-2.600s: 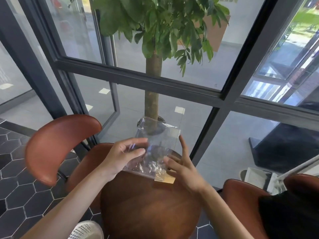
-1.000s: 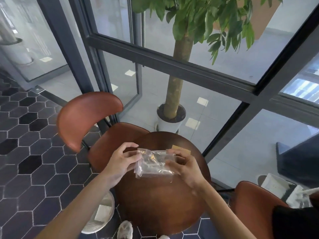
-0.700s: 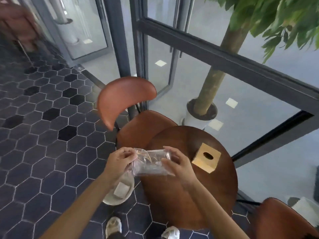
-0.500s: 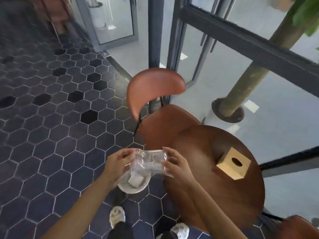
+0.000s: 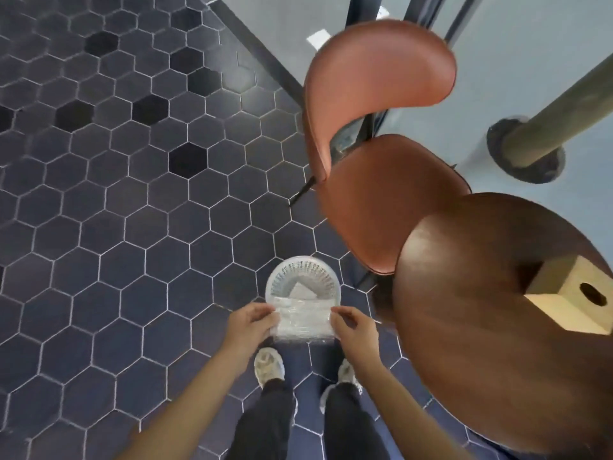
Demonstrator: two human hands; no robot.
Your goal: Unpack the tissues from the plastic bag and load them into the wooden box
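Note:
A crumpled clear plastic bag point(image 5: 303, 320) is stretched flat between my two hands, held low over the floor. My left hand point(image 5: 249, 325) pinches its left edge and my right hand point(image 5: 354, 327) pinches its right edge. The bag looks empty as far as I can tell. Just beyond it a white mesh basket point(image 5: 282, 277) stands on the tiles with a white folded piece inside. The wooden box point(image 5: 570, 300), pale with a round hole in its top, sits on the round brown table point(image 5: 464, 327) at the right, well away from both hands.
A brown leather chair point(image 5: 374, 161) stands against the table's far side, its seat partly under the tabletop. My two feet are on the dark hexagonal floor tiles point(image 5: 116, 227) below the bag. A tree trunk in a pot point(image 5: 527, 151) stands behind glass at the upper right.
My view has swung down and left from the table to the floor. Both hands carried the bag off the table and now hold it over the white basket.

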